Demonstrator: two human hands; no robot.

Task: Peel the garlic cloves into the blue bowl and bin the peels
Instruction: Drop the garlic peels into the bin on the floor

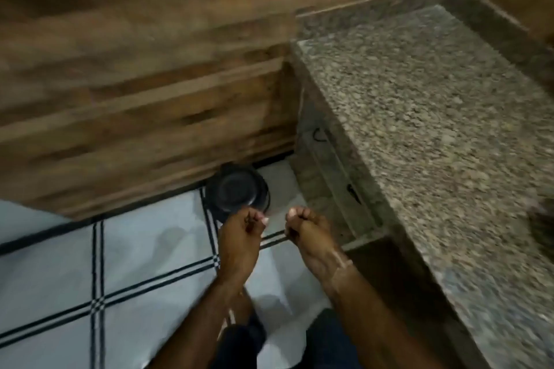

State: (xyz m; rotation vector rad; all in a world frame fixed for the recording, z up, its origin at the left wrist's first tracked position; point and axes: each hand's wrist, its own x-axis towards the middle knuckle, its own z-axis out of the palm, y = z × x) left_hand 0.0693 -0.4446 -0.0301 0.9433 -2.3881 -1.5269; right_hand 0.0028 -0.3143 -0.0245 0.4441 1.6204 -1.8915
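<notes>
Two hands hang over the tiled floor (144, 252). The left hand (241, 232) and right hand (307, 229) both have their fingers curled inward, and the blur hides whether they hold peels. One black bin (238, 193) stands against the far wood wall (135, 84), its contents unclear. One granite counter (434, 117) lies to the right.

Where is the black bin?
Head view, centre: the black bin stands on the tiled floor at the wooden wall, left of the granite counter, beyond the left hand.

Left hand (241, 234) hides bin (236, 192) edge; grip contents unclear.
</notes>
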